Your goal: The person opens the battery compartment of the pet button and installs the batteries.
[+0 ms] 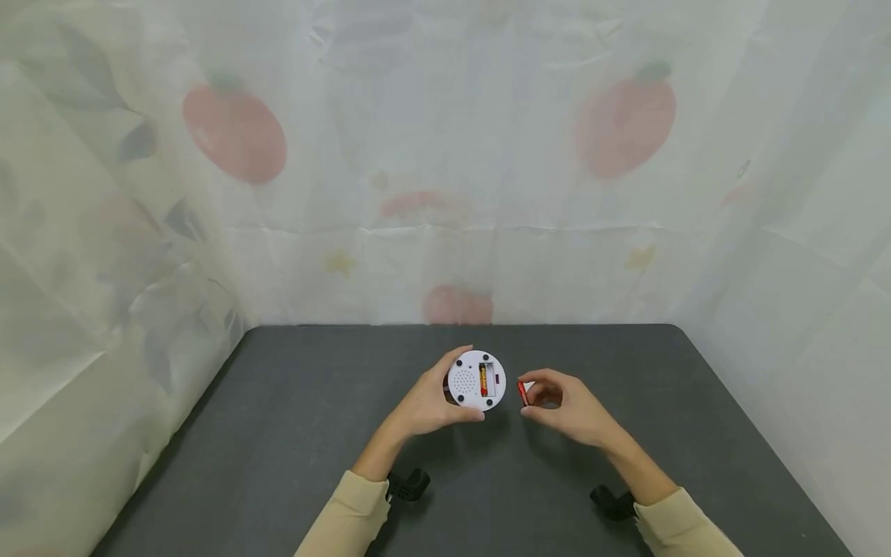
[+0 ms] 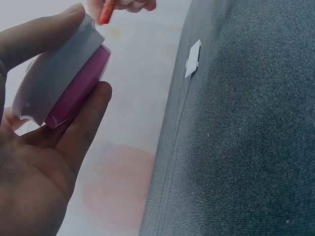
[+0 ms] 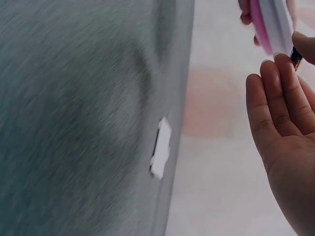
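Note:
My left hand [image 1: 445, 396] grips a round white device [image 1: 476, 380] just above the dark table, its back turned up. The battery bay is uncovered, and one yellow and red battery [image 1: 483, 380] lies in it. In the left wrist view the device [image 2: 61, 73] shows a pink underside between thumb and fingers. To its right, my right hand [image 1: 541, 398] pinches a red battery [image 1: 523, 393] between thumb and fingertips, a short gap away from the device. A small white battery cover [image 2: 193, 59] lies flat on the table; the right wrist view also shows this cover [image 3: 160, 147].
The dark grey table [image 1: 292, 464] is hemmed in at the back and on both sides by a pale curtain [image 1: 445, 193] printed with red fruit. Black wrist mounts [image 1: 409, 485] sit by both beige sleeves.

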Motion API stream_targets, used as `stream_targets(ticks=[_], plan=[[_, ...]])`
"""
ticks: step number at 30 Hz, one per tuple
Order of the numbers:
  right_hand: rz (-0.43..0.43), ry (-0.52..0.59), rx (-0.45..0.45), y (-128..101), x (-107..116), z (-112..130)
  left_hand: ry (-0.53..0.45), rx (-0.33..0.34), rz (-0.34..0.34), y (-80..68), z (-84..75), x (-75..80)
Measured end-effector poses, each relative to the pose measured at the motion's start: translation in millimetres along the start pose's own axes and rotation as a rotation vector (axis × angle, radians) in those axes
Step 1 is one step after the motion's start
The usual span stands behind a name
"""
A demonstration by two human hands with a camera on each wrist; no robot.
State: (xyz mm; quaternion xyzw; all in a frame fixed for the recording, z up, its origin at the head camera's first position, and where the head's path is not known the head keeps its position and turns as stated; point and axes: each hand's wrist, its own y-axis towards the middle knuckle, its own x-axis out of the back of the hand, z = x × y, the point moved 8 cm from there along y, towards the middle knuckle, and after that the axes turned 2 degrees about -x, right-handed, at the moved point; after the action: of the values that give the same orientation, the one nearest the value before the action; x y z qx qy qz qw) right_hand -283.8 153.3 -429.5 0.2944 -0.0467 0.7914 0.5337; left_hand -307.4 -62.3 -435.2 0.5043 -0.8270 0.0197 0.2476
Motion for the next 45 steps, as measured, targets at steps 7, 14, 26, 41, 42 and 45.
stream_targets(ticks=[7, 14, 26, 41, 42, 45], plan=[[0.010, 0.027, 0.063, 9, -9, 20, -0.010, 0.001, 0.006, 0.8, 0.5, -1.1], [0.011, 0.009, 0.067, 17, -17, 30, -0.003, 0.023, 0.035, -1.6, -11.5, -1.0], [0.008, -0.169, 0.105, 26, -25, 46, -0.008, -0.025, 0.032, -1.0, -3.0, -2.4], [-0.101, -0.153, 0.004, 30, -21, 38, -0.007, -0.026, 0.021, -1.0, -3.1, -2.2], [-0.103, -0.138, -0.012, 30, -20, 36, -0.009, -0.027, 0.020, -0.8, -3.2, -2.1], [-0.083, -0.074, -0.065, 32, -20, 29, -0.022, -0.028, 0.018, -0.7, -3.8, -1.7]])
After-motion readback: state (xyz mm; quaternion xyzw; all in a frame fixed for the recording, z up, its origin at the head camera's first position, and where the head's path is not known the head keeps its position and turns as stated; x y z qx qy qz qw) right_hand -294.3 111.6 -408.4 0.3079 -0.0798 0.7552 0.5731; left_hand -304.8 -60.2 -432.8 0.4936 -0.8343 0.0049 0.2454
